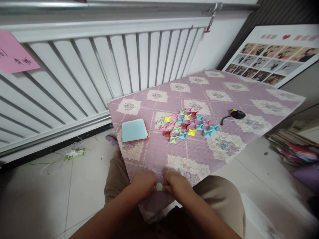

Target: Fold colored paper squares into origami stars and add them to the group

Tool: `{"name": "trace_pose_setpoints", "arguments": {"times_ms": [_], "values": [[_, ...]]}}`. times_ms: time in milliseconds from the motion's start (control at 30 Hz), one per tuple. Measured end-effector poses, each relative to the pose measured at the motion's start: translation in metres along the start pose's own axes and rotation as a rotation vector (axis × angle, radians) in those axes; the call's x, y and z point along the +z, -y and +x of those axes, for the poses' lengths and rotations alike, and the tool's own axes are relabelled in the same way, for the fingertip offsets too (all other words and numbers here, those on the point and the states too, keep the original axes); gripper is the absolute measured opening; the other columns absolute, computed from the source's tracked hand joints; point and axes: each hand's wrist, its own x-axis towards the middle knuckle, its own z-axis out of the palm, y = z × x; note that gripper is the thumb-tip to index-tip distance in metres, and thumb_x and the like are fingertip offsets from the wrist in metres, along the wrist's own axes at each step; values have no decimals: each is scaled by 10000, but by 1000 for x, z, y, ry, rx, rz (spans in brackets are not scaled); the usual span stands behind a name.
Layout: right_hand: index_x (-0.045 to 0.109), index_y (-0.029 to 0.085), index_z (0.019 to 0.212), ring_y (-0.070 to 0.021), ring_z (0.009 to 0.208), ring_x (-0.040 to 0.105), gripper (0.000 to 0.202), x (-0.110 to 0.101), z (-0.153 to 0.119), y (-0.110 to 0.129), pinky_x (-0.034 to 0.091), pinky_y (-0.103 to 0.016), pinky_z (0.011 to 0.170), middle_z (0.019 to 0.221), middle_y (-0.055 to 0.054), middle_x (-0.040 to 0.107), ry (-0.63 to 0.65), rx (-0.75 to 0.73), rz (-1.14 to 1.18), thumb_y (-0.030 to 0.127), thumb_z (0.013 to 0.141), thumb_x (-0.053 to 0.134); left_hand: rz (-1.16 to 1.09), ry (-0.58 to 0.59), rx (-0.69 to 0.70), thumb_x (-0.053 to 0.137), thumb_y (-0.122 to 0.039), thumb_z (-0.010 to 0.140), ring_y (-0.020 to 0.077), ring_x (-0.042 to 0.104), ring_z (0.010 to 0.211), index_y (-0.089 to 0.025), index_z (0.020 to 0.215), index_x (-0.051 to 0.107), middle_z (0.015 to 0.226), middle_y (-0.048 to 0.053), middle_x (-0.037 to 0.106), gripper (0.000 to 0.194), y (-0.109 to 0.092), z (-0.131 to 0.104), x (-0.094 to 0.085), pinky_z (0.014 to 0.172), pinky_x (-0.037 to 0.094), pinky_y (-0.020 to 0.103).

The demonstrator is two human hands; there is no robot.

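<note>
The left hand point(147, 182) is curled with its fingertips closed on one side of a small light green paper point(159, 187), and the right hand point(177, 183) pinches the other side. The paper sits between the two hands, low over the near part of the patterned tablecloth point(154, 159). To fold it well, I'd hold one side firm while the other fingers line up the edge, then press the crease from the middle outward, lightly enough not to crush the points. Its visible part narrows away from the body, roughly towards the folded paper pieces point(185, 126) beyond the right hand; the fingers hide its sides, so I can't tell its long axis. The stack of square paper point(134, 130) lies beyond the left hand, a little outward.
</note>
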Motion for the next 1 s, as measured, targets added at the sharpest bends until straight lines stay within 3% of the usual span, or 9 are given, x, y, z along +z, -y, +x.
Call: {"name": "trace_pose_setpoints", "arguments": {"times_ms": [333, 567, 767, 1000], "values": [[579, 217, 690, -161, 781, 535, 158, 8, -7, -9, 317, -250, 660, 757, 18, 619, -102, -67, 105, 243, 683, 734, -39, -98, 12, 623, -250, 756, 259, 637, 805, -190, 799, 696, 875, 76, 692, 104, 2, -4, 9, 660, 442, 306], [606, 230, 723, -163, 773, 553, 69, 20, -15, -5, 345, -265, 678, 756, 20, 633, -291, -68, 280, 239, 791, 611, -105, -253, 53, 618, -282, 787, 209, 588, 815, -212, 797, 658, 861, 30, 666, 82, 9, -15, 30, 685, 380, 281], [604, 233, 712, -181, 799, 549, 78, 28, -19, -2, 337, -287, 703, 765, 18, 629, -342, -90, 272, 213, 733, 676, -159, -343, 83, 643, -275, 775, 183, 558, 795, -209, 792, 632, 808, -3, 642, 69, 10, -22, 43, 701, 344, 276], [613, 245, 709, -188, 826, 548, 93, 37, -29, -3, 306, -316, 734, 782, 21, 613, -384, -138, 219, 213, 735, 697, -312, -568, 84, 588, -186, 810, 167, 556, 838, -207, 795, 617, 831, -14, 635, 39, 1, -24, 62, 766, 317, 298]]}}
